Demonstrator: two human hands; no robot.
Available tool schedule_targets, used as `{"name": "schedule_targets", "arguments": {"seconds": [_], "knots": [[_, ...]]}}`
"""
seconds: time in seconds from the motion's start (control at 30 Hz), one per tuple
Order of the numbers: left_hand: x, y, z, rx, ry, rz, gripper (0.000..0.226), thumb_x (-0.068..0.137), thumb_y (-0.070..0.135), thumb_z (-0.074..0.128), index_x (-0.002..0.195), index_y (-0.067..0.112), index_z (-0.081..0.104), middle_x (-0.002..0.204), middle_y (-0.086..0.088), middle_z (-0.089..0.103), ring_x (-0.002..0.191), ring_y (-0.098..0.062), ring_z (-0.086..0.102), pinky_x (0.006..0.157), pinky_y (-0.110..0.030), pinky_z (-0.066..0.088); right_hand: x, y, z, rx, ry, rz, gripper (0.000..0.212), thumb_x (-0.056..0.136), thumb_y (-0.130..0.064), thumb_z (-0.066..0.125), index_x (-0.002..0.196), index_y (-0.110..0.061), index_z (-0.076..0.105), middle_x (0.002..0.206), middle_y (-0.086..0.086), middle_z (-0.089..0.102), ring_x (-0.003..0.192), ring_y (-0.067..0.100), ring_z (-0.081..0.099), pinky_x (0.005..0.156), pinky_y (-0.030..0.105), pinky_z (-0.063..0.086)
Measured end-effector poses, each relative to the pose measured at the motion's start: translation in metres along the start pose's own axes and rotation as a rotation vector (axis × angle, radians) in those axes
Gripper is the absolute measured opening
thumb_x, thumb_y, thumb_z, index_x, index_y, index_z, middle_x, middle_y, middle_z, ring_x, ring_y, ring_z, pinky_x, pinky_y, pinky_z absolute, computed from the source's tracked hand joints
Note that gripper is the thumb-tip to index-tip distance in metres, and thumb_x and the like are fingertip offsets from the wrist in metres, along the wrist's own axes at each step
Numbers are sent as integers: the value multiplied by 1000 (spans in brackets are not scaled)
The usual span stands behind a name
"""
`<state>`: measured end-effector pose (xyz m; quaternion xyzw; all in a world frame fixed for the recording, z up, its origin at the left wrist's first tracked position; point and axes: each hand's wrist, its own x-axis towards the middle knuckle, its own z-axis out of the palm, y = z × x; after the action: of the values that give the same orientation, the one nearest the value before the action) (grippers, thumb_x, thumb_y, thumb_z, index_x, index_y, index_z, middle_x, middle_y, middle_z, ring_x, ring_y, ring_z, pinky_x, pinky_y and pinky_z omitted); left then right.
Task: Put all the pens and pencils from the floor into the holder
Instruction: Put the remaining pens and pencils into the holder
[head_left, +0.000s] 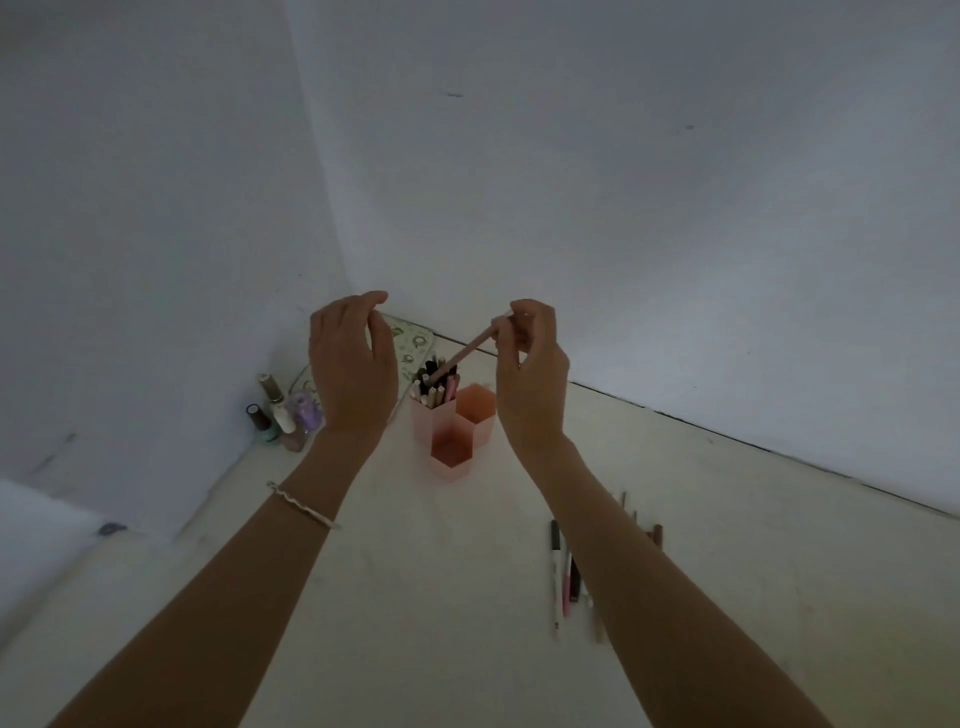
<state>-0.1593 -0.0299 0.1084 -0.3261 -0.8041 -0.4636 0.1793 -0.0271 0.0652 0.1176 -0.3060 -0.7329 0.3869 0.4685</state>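
One pale pink hexagonal plastic holder (448, 464) with three compartments is standing on the whitish floor (415, 613) near the corner. Its rear-left compartment is carrying a bunch of upright dark and pink pens (439, 387). The right hand (530, 369) is pinching the upper end of one slim pink pencil (467, 353) between curled thumb and fingertips. The pencil's long axis is slanting, with the lower end pointing down and left into that rear-left compartment. The left hand (353, 364) is hovering just left of the holder, fingers loosely curved and gripping nothing. Loose pens and pencils (556, 571) are lying by the right forearm, at least six, some hidden. About four small nail-polish bottles (283, 415) are standing against the left wall.
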Motion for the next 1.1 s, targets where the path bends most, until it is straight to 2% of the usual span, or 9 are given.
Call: {"name": "schedule_targets", "arguments": {"seconds": [0.17, 0.27, 0.4, 0.57, 0.67, 0.73, 0.83, 0.93, 1.1], "knots": [[0, 11, -4, -125, -18, -60, 28, 97, 7, 45, 115, 8, 66, 111, -7, 66, 103, -24, 60, 88, -40, 50, -16, 13, 17, -253, -243, -112, 11, 100, -16, 47, 105, -12, 57, 90, 1, 64, 80, 18, 60, 73, 35, 51], [-3, 21, -2, -165, -34, -94, 28, 95, 5, 46, 115, 9, 65, 111, -5, 65, 100, -21, 61, 85, -38, 52, -28, 26, 18, -431, -405, -232, 17, 96, -14, 54, 97, -8, 70, 115, 8, 64, 105, 23, 57, 95, 39, 46], [-25, 50, 10, -207, -91, -64, 24, 89, 6, 48, 107, 14, 63, 101, 1, 64, 88, -14, 60, 75, -28, 52, -30, 36, -10, -408, -157, -144, 27, 84, -3, 57, 107, -8, 70, 117, 8, 62, 107, 23, 57, 99, 39, 44], [-98, 85, 56, -20, -644, -101, 15, 88, 16, 57, 103, 18, 55, 90, 4, 62, 74, -6, 55, 60, -14, 39, -17, 52, -64, -331, 22, 89, 34, 83, 5, 50, 108, -11, 65, 106, -2, 62, 96, 16, 59, 85, 34, 51], [-155, 89, 80, 231, -1036, -135, 33, 93, 23, 53, 123, 12, 44, 110, -5, 60, 97, -20, 62, 74, -28, 47, -23, 63, -93, -323, 25, 196, 32, 84, 5, 49, 105, -12, 66, 102, -4, 65, 89, 11, 58, 82, 27, 50], [-183, 83, 89, 363, -1142, -169, 49, 96, 23, 50, 139, 8, 33, 125, -9, 57, 111, -25, 60, 86, -33, 49, -30, 71, -107, -325, 1, 249, 31, 84, 5, 50, 103, -13, 67, 99, -7, 65, 85, 7, 57, 80, 23, 48], [-204, 79, 97, 432, -1146, -186, 59, 97, 21, 50, 148, 7, 25, 131, -10, 55, 117, -26, 58, 93, -35, 48, -41, 82, -125, -340, -33, 289, 29, 85, 4, 50, 101, -12, 68, 97, -6, 67, 84, 7, 58, 78, 18, 45], [-197, 79, 99, 337, -1095, -171, 45, 93, 19, 54, 134, 9, 39, 121, -11, 60, 107, -27, 61, 87, -34, 50, -49, 95, -131, -377, -70, 315, 24, 89, 0, 51, 102, -11, 69, 97, -5, 67, 85, 8, 59, 76, 12, 42], [-128, 90, 92, 0, -737, -185, 14, 90, 13, 60, 104, 15, 58, 94, -4, 65, 83, -19, 64, 70, -30, 54, -53, 123, -120, -657, -352, 443, 18, 86, -16, 55, 87, -6, 70, 87, 4, 65, 82, 19, 61, 75, 29, 50]]}}
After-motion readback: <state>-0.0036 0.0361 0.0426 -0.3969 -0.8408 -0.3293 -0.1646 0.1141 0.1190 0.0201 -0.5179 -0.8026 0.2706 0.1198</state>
